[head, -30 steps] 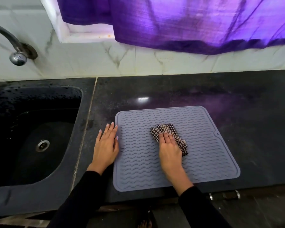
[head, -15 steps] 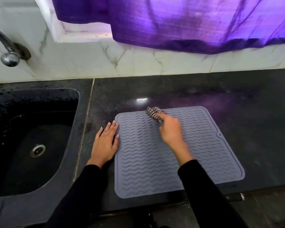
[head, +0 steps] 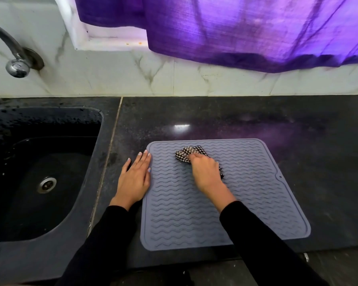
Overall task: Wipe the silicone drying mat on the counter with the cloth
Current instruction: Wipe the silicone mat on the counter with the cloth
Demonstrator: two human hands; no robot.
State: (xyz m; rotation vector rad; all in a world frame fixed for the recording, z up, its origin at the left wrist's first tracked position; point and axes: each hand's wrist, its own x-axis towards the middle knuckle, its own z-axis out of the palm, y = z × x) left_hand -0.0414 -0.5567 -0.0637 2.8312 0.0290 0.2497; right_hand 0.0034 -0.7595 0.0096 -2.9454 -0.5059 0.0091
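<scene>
— Gripping the checked cloth [head: 189,154], is that what the right hand [head: 205,172] is doing?

— Yes. Its fingers are curled over the bunched, black-and-white woven cloth, pressing it onto the silicone drying mat [head: 236,203] near the mat's far edge. Crumpled folds stick out past the knuckles on both sides.

— And the mat itself?

— A grey, rounded-corner square, ribbed all over with raised wavy lines inside a low rim, with a small notch on its right edge. It lies flat on the tabletop [head: 298,131], a dark, polished, speckled stone slab that throws back a white glint just beyond the mat.

— The left hand [head: 135,176]?

— Flat, fingers straight and together, palm down on the stone along the mat's left edge, with the fingertips at the mat's far-left corner. Both arms wear black sleeves.

— What else sits around the mat?

— To its left, a black moulded sink [head: 50,223] with a round metal drain [head: 47,184] and droplets on its rim. A curved chrome tap [head: 15,58] comes out of the veined marble tiles behind. A purple, coarse-weave curtain [head: 236,27] hangs above the wall beyond the mat.
</scene>
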